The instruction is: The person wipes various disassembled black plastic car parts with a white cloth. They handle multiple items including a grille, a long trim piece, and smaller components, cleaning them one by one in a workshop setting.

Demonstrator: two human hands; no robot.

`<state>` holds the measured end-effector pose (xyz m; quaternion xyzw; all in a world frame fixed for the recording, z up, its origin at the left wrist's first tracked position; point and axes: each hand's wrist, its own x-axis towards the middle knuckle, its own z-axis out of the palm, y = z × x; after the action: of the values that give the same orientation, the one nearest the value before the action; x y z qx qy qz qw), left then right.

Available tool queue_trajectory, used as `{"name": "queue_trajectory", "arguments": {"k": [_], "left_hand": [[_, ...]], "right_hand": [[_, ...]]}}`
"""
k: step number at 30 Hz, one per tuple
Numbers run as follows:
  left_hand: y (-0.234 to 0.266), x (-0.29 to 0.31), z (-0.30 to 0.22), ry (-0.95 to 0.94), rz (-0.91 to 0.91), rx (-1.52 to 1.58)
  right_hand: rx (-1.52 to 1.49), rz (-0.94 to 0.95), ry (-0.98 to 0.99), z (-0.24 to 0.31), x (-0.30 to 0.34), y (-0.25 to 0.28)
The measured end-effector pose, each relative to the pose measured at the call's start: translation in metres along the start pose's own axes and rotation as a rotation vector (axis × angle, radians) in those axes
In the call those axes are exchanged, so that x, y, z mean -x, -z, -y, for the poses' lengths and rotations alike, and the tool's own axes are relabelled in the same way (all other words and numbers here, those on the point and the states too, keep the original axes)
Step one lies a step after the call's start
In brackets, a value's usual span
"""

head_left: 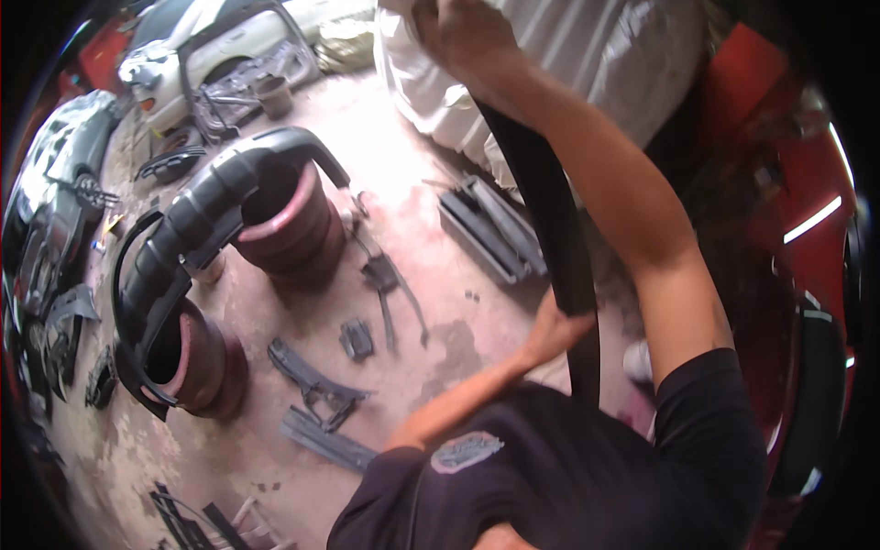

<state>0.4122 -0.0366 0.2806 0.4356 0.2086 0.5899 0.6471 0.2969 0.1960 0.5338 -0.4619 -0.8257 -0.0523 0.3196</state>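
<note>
A long, curved black strip (550, 220), like a car trim piece, stands upright in front of my chest. My left hand (557, 332) is closed around its lower part, with some fingers hidden behind it. My right arm reaches far up and forward. At the top edge of the picture my right hand (463, 37) is closed, apparently on the strip's upper end, partly blurred and cut off by the frame. The strip's middle passes behind my right forearm, and its lower end drops beside my black shirt.
A big black curved wheel-arch liner (215, 197) lies across two reddish drums (298, 234). Loose black plastic parts (316, 385) and long grey-black pieces (495, 229) lie on the floor. A sheet-covered car (587, 73) stands ahead, a white car (220, 55) far left, a red car body (816, 211) right.
</note>
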Motion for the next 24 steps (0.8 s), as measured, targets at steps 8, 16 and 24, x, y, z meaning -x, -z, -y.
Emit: {"name": "queue_trajectory", "arguments": {"k": [8,16,24], "left_hand": [[0.031,-0.015,0.024,0.142,-0.034,-0.086],[0.128,-0.031,-0.010,0.350,0.066,0.049],[0.149,-0.153,-0.071,0.164,-0.451,-0.295]], "right_hand": [[0.071,0.203,-0.361,-0.088,0.262,-0.037],[-0.245,0.157,-0.421,-0.121,0.323,-0.019],[-0.197,0.332,-0.346,-0.065,0.337,-0.050]]}}
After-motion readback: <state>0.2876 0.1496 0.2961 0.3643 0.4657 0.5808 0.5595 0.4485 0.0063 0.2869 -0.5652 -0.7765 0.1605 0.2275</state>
